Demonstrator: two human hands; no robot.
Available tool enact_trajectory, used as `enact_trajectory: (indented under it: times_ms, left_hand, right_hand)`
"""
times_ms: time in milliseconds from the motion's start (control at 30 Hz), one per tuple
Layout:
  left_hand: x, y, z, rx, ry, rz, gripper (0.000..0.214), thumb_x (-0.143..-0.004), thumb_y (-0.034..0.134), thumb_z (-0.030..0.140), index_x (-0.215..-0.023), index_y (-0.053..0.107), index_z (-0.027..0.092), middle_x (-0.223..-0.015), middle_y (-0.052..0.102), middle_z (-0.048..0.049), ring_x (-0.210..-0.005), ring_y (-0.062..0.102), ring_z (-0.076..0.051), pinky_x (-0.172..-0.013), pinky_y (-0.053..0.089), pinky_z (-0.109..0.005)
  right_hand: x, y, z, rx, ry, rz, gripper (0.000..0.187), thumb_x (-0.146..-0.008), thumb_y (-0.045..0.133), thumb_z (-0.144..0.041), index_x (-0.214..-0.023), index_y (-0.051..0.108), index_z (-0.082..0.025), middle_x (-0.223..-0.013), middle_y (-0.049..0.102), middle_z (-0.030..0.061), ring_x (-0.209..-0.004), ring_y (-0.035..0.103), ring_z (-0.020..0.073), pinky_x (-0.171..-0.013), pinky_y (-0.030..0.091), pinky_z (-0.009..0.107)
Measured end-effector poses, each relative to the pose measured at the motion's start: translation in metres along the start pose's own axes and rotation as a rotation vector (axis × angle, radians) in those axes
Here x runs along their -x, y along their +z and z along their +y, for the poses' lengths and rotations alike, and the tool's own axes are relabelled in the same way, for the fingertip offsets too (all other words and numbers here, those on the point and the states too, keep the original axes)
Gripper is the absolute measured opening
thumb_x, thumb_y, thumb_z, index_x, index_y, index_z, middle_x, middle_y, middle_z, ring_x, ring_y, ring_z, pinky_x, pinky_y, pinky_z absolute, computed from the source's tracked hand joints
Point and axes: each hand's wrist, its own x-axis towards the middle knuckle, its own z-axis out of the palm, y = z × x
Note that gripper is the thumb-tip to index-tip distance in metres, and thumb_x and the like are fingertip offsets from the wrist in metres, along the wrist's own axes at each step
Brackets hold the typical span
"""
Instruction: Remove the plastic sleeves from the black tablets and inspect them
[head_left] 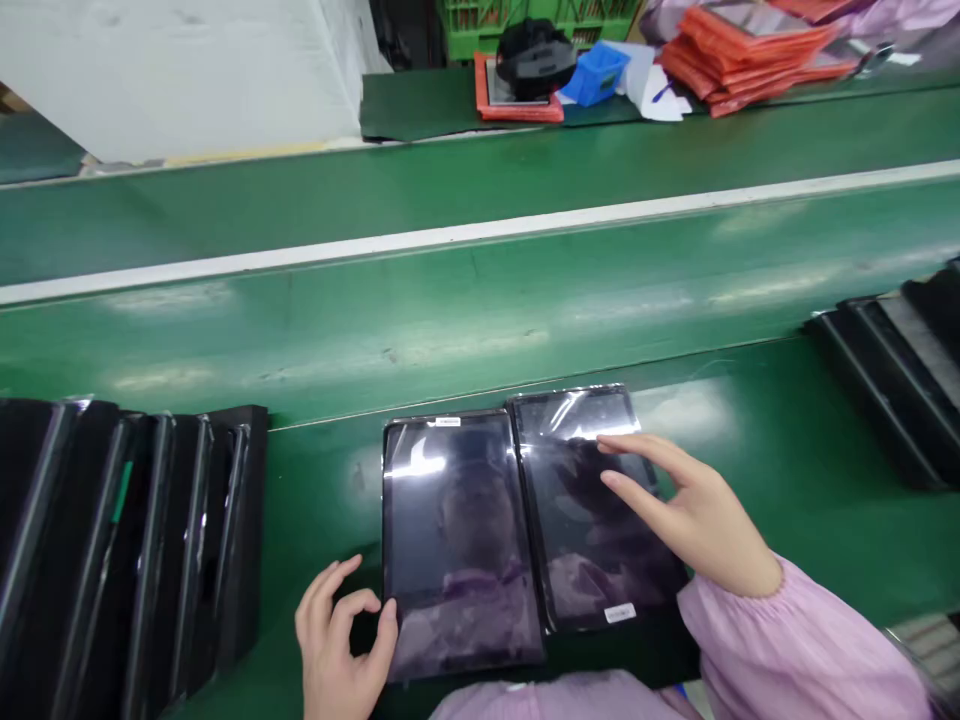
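Two dark, glossy tablets lie side by side on the green bench. The left tablet [457, 540] has a small white label at its top edge; the right tablet [592, 530] has one near its bottom edge. At the lower left edge of the left tablet is my left hand [341, 635], fingers bent and apart, the thumb tip at the rim; contact there cannot be made out. My right hand [697, 510] is over the right tablet's upper right part, with thumb and fingers spread and nothing between them.
Black trays [172, 540] stand in a leaning row at the left, and more black trays [892, 380] lean at the right. Behind runs a green belt [420, 330] with a white rail. Beyond are a blue bin [598, 73] and stacked orange packs [739, 55].
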Motion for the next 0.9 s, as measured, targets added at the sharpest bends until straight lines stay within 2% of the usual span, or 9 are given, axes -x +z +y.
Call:
enact_trajectory:
  times_ms: [67, 167, 267, 367, 433, 533, 700, 800, 900]
  left_hand:
    - [-0.012, -0.006, 0.008, -0.041, 0.112, -0.024, 0.005, -0.091, 0.057, 0.021, -0.094, 0.058, 0.024, -0.116, 0.063, -0.012, -0.117, 0.055, -0.032, -0.096, 0.039, -0.047]
    - [-0.03, -0.012, 0.012, -0.041, 0.222, -0.208, 0.028, -0.094, 0.05, 0.024, -0.121, 0.061, 0.026, -0.125, 0.066, -0.009, -0.116, 0.059, -0.028, -0.102, 0.038, -0.045]
    - [-0.043, -0.017, 0.002, -0.109, 0.165, -0.34, 0.042, -0.097, 0.045, 0.036, -0.136, 0.056, 0.025, -0.138, 0.06, -0.0108, -0.123, 0.057, -0.032, -0.108, 0.038, -0.051]
    - [-0.048, -0.024, -0.001, -0.245, 0.097, -0.355, 0.047, -0.097, 0.042, 0.04, -0.139, 0.056, 0.022, -0.144, 0.054, -0.016, -0.133, 0.048, -0.041, -0.106, 0.039, -0.06]
    - [-0.048, -0.027, 0.016, -0.292, 0.115, -0.293, 0.047, -0.097, 0.043, 0.038, -0.136, 0.059, 0.017, -0.147, 0.05, -0.0209, -0.138, 0.042, -0.045, -0.105, 0.039, -0.064]
    - [-0.042, -0.02, 0.064, -0.212, 0.283, -0.277, 0.044, -0.096, 0.049, 0.033, -0.136, 0.058, 0.016, -0.148, 0.049, -0.0216, -0.139, 0.043, -0.042, -0.107, 0.04, -0.06]
    - [-0.027, 0.017, 0.132, -0.032, 0.523, -0.496, 0.073, -0.081, 0.075, 0.039, -0.146, 0.047, 0.019, -0.155, 0.043, -0.018, -0.141, 0.044, -0.036, -0.112, 0.039, -0.056]
    - [-0.017, 0.031, 0.138, -0.041, 0.509, -0.48, 0.086, -0.075, 0.082, 0.044, -0.149, 0.044, 0.02, -0.156, 0.041, -0.019, -0.141, 0.044, -0.037, -0.113, 0.039, -0.056]
    - [-0.009, 0.036, 0.131, -0.113, 0.42, -0.374, 0.084, -0.077, 0.079, 0.049, -0.147, 0.047, 0.017, -0.153, 0.044, -0.0205, -0.138, 0.048, -0.038, -0.112, 0.042, -0.053]
  right_hand:
    - [0.008, -0.003, 0.018, 0.094, -0.008, 0.005, 0.033, -0.092, 0.063, -0.042, -0.119, 0.068, -0.024, -0.117, 0.072, 0.0095, -0.112, 0.066, 0.0304, -0.101, 0.051, 0.054]
    - [0.024, -0.005, 0.045, 0.229, 0.03, 0.005, 0.048, -0.091, 0.061, -0.044, -0.132, 0.061, -0.019, -0.132, 0.064, 0.0165, -0.125, 0.058, 0.0356, -0.107, 0.044, 0.061]
    - [0.043, -0.002, 0.064, 0.202, 0.075, -0.05, 0.058, -0.091, 0.059, -0.043, -0.143, 0.051, -0.017, -0.137, 0.06, 0.0185, -0.128, 0.056, 0.0352, -0.108, 0.043, 0.06]
    - [0.063, 0.005, 0.076, 0.08, 0.091, -0.039, 0.06, -0.093, 0.058, -0.042, -0.147, 0.045, -0.02, -0.141, 0.058, 0.0163, -0.131, 0.054, 0.0321, -0.111, 0.041, 0.057]
    - [0.073, 0.008, 0.082, 0.035, 0.103, 0.007, 0.066, -0.092, 0.06, -0.044, -0.149, 0.041, -0.018, -0.142, 0.057, 0.0178, -0.132, 0.053, 0.0321, -0.113, 0.039, 0.057]
    - [0.076, 0.01, 0.093, -0.001, 0.117, 0.038, 0.074, -0.089, 0.063, -0.046, -0.15, 0.039, -0.013, -0.136, 0.061, 0.0192, -0.13, 0.053, 0.0332, -0.111, 0.039, 0.057]
    - [0.026, 0.013, 0.105, -0.041, 0.059, 0.015, 0.069, -0.088, 0.063, -0.043, -0.147, 0.046, -0.013, -0.129, 0.064, 0.0184, -0.104, 0.065, 0.0296, -0.092, 0.054, 0.049]
    - [-0.022, 0.018, 0.107, -0.04, -0.017, 0.036, 0.065, -0.087, 0.065, -0.04, -0.146, 0.049, -0.017, -0.132, 0.063, 0.0158, -0.105, 0.064, 0.0289, -0.094, 0.052, 0.047]
    - [-0.057, 0.023, 0.108, -0.042, -0.104, 0.045, 0.042, -0.087, 0.065, -0.037, -0.127, 0.065, -0.023, -0.123, 0.069, 0.01, -0.111, 0.062, 0.0297, -0.098, 0.049, 0.047]
